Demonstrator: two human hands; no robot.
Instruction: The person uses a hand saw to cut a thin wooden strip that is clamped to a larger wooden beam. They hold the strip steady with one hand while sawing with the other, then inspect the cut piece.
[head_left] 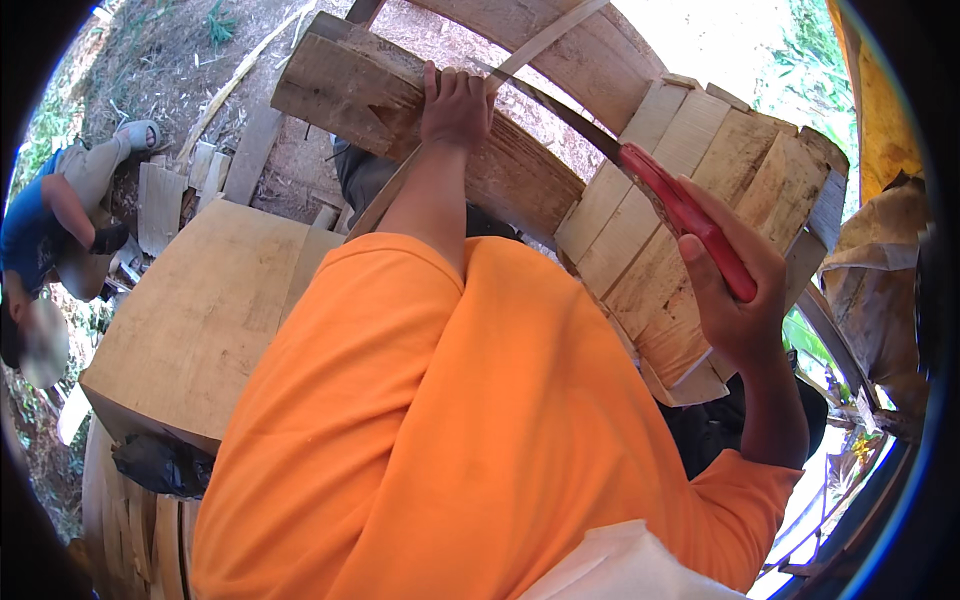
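Note:
My right hand is closed round the red handle of a handsaw. The saw's narrow dark blade points up and to the left, its far end crossing a thin wooden strip. Across a thick wooden beam, my left hand presses the strip down, fingers curled over it at the beam's far edge. The strip runs slantwise under this hand and shows again beside my left forearm. Whether the blade's teeth are in the wood is too small to tell.
A slatted wooden block stands at the right and a broad wooden box-like top at the left, with a black plastic bag below it. Another person sits at the far left. Offcuts and shavings litter the ground.

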